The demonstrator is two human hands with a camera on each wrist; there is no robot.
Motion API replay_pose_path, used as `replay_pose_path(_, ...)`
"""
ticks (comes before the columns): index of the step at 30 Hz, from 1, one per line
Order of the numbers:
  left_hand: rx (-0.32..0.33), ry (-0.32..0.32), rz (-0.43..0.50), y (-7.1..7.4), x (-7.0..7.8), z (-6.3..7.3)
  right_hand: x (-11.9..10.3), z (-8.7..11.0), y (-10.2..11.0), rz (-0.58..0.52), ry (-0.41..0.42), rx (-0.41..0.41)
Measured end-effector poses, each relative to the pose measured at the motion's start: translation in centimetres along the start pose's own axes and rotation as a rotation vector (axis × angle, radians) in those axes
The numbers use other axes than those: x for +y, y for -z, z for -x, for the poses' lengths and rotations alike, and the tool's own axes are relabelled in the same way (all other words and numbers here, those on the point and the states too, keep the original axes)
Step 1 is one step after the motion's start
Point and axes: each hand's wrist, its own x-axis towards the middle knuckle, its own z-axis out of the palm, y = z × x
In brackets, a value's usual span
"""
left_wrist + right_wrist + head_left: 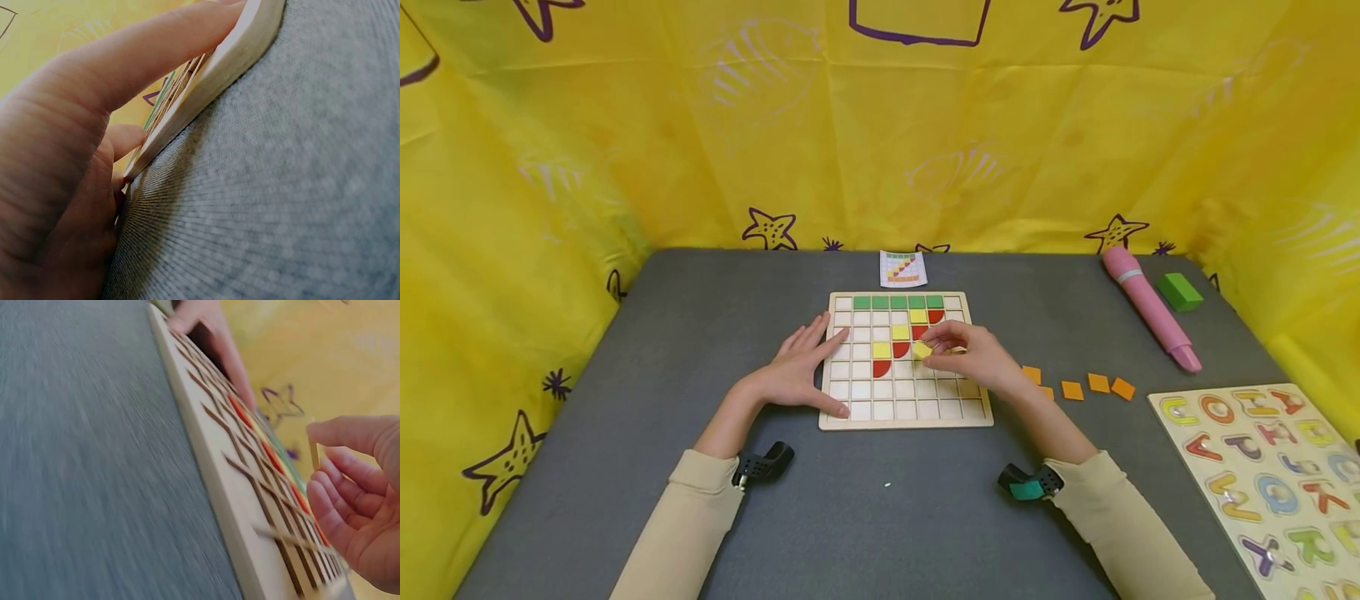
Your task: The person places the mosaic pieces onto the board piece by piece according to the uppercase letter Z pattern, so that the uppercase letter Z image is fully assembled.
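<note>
A wooden grid board (906, 412) lies on the dark table, with a row of green square tiles (880, 302) near its far edge. A diagonal of yellow squares (900, 332) and red quarter-round tiles (882, 368) crosses it. My right hand (973, 354) pinches a yellow square tile (922, 350) between thumb and fingertips over the board; in the right wrist view this tile (314, 450) stands on edge, above the grid. My left hand (793, 371) rests with spread fingers on the board's left side, its thumb (156, 50) over the near left corner.
Several orange square tiles (1098, 383) lie right of the board. A pattern card (903, 269) sits behind it. Farther right are a pink microphone-shaped toy (1152, 308), a green block (1180, 292) and a wooden letter puzzle (1262, 475). Yellow cloth hangs around the table.
</note>
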Motion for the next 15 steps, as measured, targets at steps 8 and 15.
replay_pose_path(8,-0.002,0.002,-0.003,0.0,0.0,0.0,-1.2,-1.4,-4.0,0.128,0.142,-0.068)
replay_pose_path(15,0.004,-0.009,0.006,0.0,0.0,0.0,-1.8,-2.3,-6.1,0.283,0.287,-0.08)
